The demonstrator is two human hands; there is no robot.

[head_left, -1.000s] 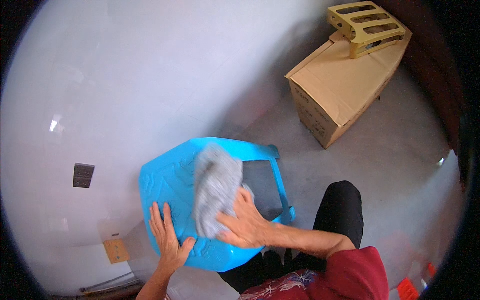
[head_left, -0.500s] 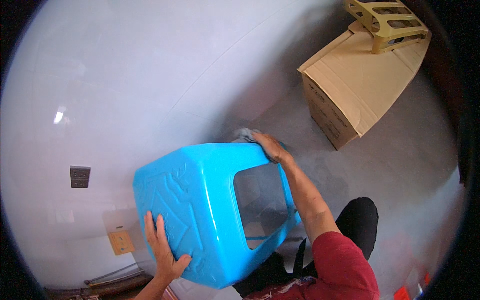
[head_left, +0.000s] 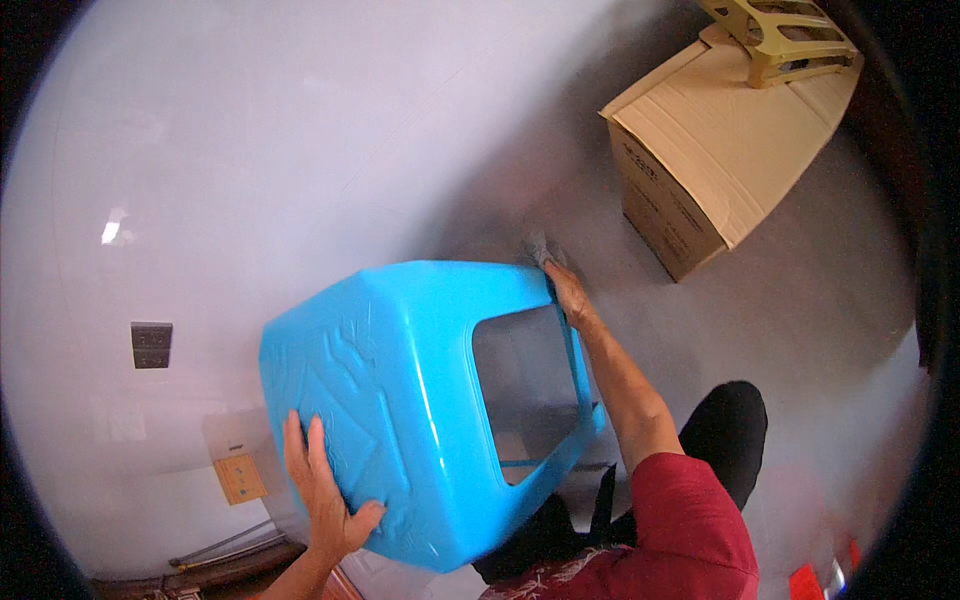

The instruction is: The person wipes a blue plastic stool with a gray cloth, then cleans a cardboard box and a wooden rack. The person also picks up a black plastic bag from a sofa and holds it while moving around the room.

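Note:
A bright blue plastic stool is tipped on its side in front of me, its patterned seat turned to the left and its legs to the right. My left hand lies on the seat with fingers spread and thumb apart. At the far leg end, my right hand grips a grey cloth, which sticks out beyond the fingers along the stool's far edge. The undersides of the right fingers are hidden.
Beyond to the right stands a cardboard box with a yellowish plastic stool on top. A dark wall socket and an orange-yellow plate are on the left. My black-clad knee is at right, with red items beyond.
My right hand and the cloth have slid farther right along the stool's far edge, toward the leg end. My left hand stays on the seat. The view has shifted slightly.

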